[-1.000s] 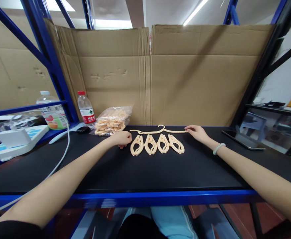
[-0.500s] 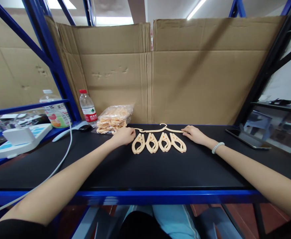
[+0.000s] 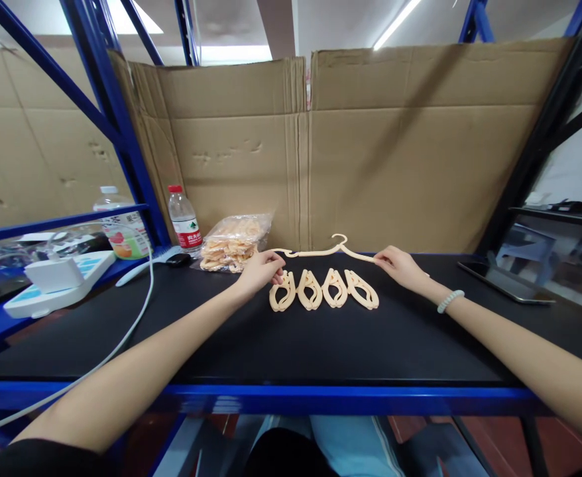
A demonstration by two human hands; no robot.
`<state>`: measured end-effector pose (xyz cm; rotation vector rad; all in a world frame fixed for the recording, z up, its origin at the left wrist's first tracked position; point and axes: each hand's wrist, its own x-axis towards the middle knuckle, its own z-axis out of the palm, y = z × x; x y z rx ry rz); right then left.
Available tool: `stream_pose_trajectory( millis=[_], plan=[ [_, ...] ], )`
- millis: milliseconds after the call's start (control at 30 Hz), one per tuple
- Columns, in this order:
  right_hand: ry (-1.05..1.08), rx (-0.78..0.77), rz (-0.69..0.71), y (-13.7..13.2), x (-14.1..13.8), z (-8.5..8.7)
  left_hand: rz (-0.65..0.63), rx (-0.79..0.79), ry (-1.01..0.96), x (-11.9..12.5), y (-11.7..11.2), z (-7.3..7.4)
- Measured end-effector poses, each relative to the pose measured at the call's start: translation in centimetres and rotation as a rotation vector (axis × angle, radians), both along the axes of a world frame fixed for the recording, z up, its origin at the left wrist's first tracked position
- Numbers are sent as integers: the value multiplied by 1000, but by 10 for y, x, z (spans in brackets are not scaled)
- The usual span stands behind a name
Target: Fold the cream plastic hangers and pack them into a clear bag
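Observation:
My right hand (image 3: 401,266) pinches the right end of an opened cream plastic clothes hanger (image 3: 318,253). Its hook points up, and the hanger lies along the back of the black table. Several folded cream hangers (image 3: 309,291) rest in a row in front of it. At the row's left end, my left hand (image 3: 261,270) has curled fingers beside the top of the leftmost folded hanger (image 3: 282,295); I cannot make out what they hold, if anything. Another cream hooked piece (image 3: 278,252) shows just behind that hand, partly hidden.
Behind my left hand stands a clear bag (image 3: 236,240) of cream hangers, beside a red-capped water bottle (image 3: 184,222). A power strip (image 3: 59,285) and white cable (image 3: 139,308) occupy the left. A dark tablet (image 3: 507,281) lies right. Cardboard (image 3: 435,152) walls the back.
The right hand has shifted slightly right with the opened hanger, whose hook now sits higher and further right. The folded hangers keep their row. The camera view has shifted a little.

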<state>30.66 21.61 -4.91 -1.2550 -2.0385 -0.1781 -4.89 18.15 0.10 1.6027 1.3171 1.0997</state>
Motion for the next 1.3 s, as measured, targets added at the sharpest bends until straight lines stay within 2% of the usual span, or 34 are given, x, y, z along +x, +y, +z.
stream_pose_trajectory(
  millis=[200,300,433,600,700,767,900,1067,1167,1300],
  plan=[
    [-10,106,61,-20,-7,13,5,-170,-297,13,-13,-7],
    [-15,111,142,-31,-16,17,-34,-160,-413,15,-17,-9],
    [-34,98,216,-40,-28,18,-91,-65,-364,16,-19,-11],
    [-96,106,258,-44,-34,17,-178,5,-137,15,-18,-13],
    [-164,135,276,-42,-31,17,-155,10,-113,14,-18,-11],
    [-249,190,244,-42,-29,19,-128,7,-120,14,-19,-9],
    [-435,312,56,-47,-28,25,-125,-3,-120,15,-20,-8],
    [-553,450,-108,-55,-30,29,-143,-10,-119,17,-21,-9],
    [-581,515,-148,-57,-30,30,-134,-13,-105,17,-22,-9],
    [-573,456,-106,-55,-32,28,-140,9,-93,16,-20,-10]
  ],
)
